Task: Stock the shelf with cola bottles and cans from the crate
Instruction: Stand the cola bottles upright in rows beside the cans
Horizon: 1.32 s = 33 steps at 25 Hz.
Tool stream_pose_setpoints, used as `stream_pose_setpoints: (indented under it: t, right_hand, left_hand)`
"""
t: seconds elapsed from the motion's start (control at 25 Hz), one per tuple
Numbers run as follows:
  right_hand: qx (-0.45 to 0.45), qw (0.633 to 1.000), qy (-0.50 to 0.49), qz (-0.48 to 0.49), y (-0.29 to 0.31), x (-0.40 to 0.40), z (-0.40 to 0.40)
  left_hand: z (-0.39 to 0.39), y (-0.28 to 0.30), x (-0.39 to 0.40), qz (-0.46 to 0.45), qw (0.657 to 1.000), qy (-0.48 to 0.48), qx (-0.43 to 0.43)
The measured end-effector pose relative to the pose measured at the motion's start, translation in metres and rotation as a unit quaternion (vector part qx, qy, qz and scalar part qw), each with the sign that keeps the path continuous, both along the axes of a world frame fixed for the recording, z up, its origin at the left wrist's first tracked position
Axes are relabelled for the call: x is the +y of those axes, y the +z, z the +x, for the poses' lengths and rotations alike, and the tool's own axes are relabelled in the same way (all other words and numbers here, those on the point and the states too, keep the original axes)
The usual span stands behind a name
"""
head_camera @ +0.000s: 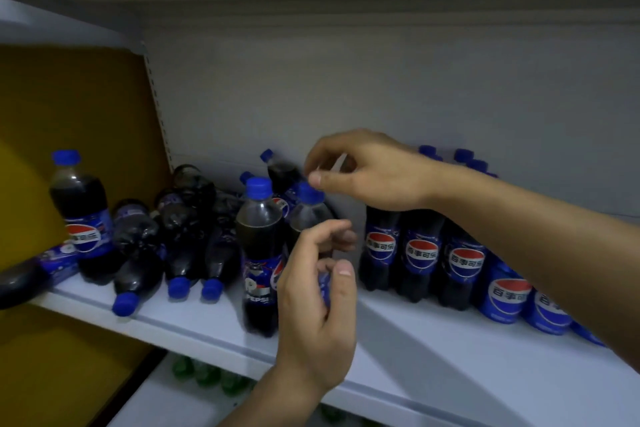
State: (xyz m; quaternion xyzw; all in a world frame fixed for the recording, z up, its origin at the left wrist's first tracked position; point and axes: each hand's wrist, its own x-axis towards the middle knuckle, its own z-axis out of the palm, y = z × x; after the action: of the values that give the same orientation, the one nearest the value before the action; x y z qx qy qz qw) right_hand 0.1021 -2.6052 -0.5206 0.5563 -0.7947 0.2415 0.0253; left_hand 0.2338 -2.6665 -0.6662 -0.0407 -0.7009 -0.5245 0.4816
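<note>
While the left hand [317, 315] curls loosely beside the Pepsi bottle [308, 218], apparently steadying it upright, the right hand [367, 170] hovers half-open above its cap [310, 191], holding nothing.

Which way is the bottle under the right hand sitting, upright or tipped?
Upright. The bottle has its blue cap on top, just below the right hand; the left hand hides its base.

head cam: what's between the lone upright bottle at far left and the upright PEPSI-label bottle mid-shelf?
In the head view, a heap of toppled cola bottles, several with caps toward the shelf edge, fills the stretch between the far-left bottle and the PEPSI-label bottle.
</note>
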Motion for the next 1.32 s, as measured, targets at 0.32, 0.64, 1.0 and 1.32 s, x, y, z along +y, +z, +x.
stream_pose_setpoints:
  t: [0.32, 0.64, 1.0, 1.32]
  right_hand:
    - [0.119, 0.989, -0.005, 0.090, -0.006, -0.016, 0.002]
    - [0.155, 0.985, -0.080, -0.006, 0.018, -0.011, -0.012]
    - [0.105, 0.973, 0.076, 0.190, 0.058, -0.022, -0.061]
    - [0.205, 0.955, -0.057, 0.207, 0.042, -0.055, -0.117]
  left_hand:
    - [0.012, -0.010, -0.023, -0.021, 0.994, 0.082, -0.074]
    - [-0.058, -0.041, 0.002, 0.119, 0.973, 0.043, -0.192]
    - [-0.085, -0.054, -0.017, 0.225, 0.963, 0.018, -0.144]
    - [-0.147, -0.059, -0.041, 0.317, 0.931, 0.111, -0.146]
